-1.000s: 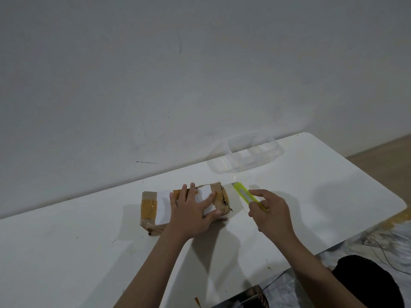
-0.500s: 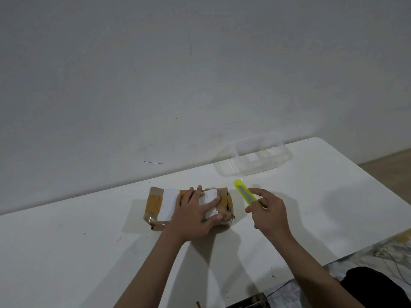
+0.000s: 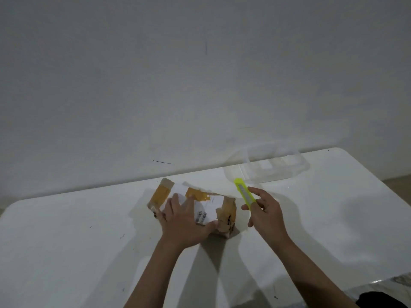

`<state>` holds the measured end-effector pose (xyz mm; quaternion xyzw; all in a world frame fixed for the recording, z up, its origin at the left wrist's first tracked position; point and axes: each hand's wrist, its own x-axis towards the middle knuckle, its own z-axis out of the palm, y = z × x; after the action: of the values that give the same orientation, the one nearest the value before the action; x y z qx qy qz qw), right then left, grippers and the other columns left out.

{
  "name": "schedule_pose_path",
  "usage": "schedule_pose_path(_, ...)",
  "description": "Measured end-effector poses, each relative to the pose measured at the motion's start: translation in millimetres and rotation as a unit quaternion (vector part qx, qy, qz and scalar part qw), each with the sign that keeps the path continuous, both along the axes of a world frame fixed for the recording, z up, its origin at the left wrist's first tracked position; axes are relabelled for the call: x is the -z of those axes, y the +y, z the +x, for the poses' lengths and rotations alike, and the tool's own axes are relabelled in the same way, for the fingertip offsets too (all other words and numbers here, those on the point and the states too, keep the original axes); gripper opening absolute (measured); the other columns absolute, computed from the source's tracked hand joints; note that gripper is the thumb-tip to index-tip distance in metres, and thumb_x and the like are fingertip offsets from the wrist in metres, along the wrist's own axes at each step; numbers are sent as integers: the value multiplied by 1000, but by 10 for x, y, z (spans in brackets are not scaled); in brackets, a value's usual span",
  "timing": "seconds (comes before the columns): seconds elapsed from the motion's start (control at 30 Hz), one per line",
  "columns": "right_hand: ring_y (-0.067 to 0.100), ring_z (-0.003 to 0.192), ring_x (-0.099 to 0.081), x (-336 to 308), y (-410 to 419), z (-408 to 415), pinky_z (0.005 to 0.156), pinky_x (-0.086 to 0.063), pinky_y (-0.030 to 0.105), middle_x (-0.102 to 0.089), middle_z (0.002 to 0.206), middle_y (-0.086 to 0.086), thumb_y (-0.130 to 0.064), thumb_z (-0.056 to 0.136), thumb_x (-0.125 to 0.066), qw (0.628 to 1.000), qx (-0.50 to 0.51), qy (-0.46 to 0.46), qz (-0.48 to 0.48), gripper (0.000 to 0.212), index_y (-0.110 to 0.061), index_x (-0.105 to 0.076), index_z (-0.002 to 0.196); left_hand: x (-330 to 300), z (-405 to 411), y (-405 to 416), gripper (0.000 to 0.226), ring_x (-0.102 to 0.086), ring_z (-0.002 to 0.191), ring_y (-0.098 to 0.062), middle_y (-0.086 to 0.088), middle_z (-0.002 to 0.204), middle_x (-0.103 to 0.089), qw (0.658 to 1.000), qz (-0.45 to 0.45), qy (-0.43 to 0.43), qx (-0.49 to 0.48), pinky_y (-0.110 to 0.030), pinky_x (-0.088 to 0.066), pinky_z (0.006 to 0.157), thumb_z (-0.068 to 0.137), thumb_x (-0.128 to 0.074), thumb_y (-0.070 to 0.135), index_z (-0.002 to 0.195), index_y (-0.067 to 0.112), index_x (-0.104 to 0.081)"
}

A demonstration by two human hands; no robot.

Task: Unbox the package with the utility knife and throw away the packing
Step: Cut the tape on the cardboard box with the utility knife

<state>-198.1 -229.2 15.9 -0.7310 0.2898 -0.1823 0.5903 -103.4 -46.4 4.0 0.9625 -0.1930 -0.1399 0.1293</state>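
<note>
Pinning the taped cardboard package (image 3: 195,205) flat at the table's (image 3: 66,241) middle, the left hand (image 3: 184,221) steadies it with spread fingers while the right hand (image 3: 265,213), just right of it, grasps the yellow utility knife (image 3: 244,192), seemingly readying a cut.

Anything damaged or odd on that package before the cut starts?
The package under the left hand looks battered: the brown tape at its right end is torn and crumpled. The utility knife in the right hand is clear of it.

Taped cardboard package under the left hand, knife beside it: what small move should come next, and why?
Probably bring the yellow-green utility knife in the right hand over to the brown taped cardboard package: the left hand already pins it to the white table, and the tape looks uncut.
</note>
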Motion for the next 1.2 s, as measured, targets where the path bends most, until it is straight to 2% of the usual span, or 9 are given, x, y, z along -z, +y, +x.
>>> schedule_pose_path(0.1, 0, 43, -56, 21, -39, 46, 39, -43, 16, -69, 83, 14, -5, 91, -51, 1000, -14, -2, 6, 32, -21, -61, 116, -114, 333, 123, 98, 31, 140, -27, -6, 154, 32, 991, 55, 100, 67, -60, 18, 108, 75, -57, 68, 147, 44, 5)
schedule_pose_path(0.27, -1, 45, -57, 57, -115, 152, 38, -42, 16, -68, 84, 15, -1, 90, -49, 1000, -23, -10, 4, 34, -21, -61, 114, -94, 489, 192, 82, 29, 141, -27, -4, 155, 30, 998, -26, 51, 11, -57, 12, 112, 81, -60, 17, 146, 44, -16)
schedule_pose_path(0.37, 0, 46, -58, 88, -140, 227, 38, -41, 15, -69, 85, 11, 1, 87, -47, 999, -33, -1, 9, 34, -23, -58, 109, -17, 430, 119, 73, 14, 146, -26, -2, 158, 20, 991, -112, 39, -53, -56, 5, 114, 85, -61, 40, 146, 37, -22)
schedule_pose_path(0.43, 5, 46, -61, 120, -164, 283, 37, -40, 15, -71, 88, 7, 2, 86, -47, 999, -40, 4, 20, 29, -23, -53, 100, 42, 379, 47, 90, 6, 147, -25, -1, 158, 19, 990, -124, 31, -64, -56, 1, 115, 75, -56, 71, 148, 35, -18)
schedule_pose_path(0.53, 16, 51, -68, 173, -199, 390, 42, -42, 21, -69, 95, 3, -3, 89, -50, 998, -58, 14, 36, 24, -26, -50, 95, 96, 379, 22, 113, 1, 147, -24, 0, 159, 18, 993, -105, -1, -50, -60, -3, 114, 55, -53, 86, 148, 35, -15)
schedule_pose_path(0.67, 20, 62, -73, 262, -225, 550, 57, -55, 34, -62, 98, 6, -5, 91, -53, 995, -48, 10, 83, 23, -23, -52, 104, 48, 604, 136, 107, 14, 146, -24, 2, 158, 22, 999, -29, 30, -7, -63, 7, 111, 57, -61, 81, 145, 47, -11)
schedule_pose_path(0.83, 21, 72, -70, 361, -288, 704, 69, -57, 44, -66, 91, 9, 0, 88, -58, 992, -13, 19, 124, 28, -20, -58, 108, -70, 768, 166, 94, 14, 145, -33, -1, 159, 16, 996, 56, 64, 26, -61, 2, 113, 73, -72, 51, 142, 56, -7)
schedule_pose_path(1.03, 19, 71, -65, 454, -363, 766, 56, -54, 31, -66, 85, 3, -4, 84, -65, 992, 17, 6, 127, 27, -26, -63, 99, -39, 645, -19, 101, 8, 147, -29, -3, 159, 15, 999, -5, 44, -20, -62, 5, 111, 60, -56, 83, 144, 48, -10)
schedule_pose_path(1.2, 4, 68, -64, 574, -336, 803, 56, -46, 19, -69, 79, -3, -11, 81, -71, 997, 59, 18, 49, 8, -19, -70, 84, 55, 615, -21, 85, 12, 147, -27, -3, 159, 16, 999, 19, -37, -5, -69, 4, 107, 71, -58, 69, 142, 46, -18)
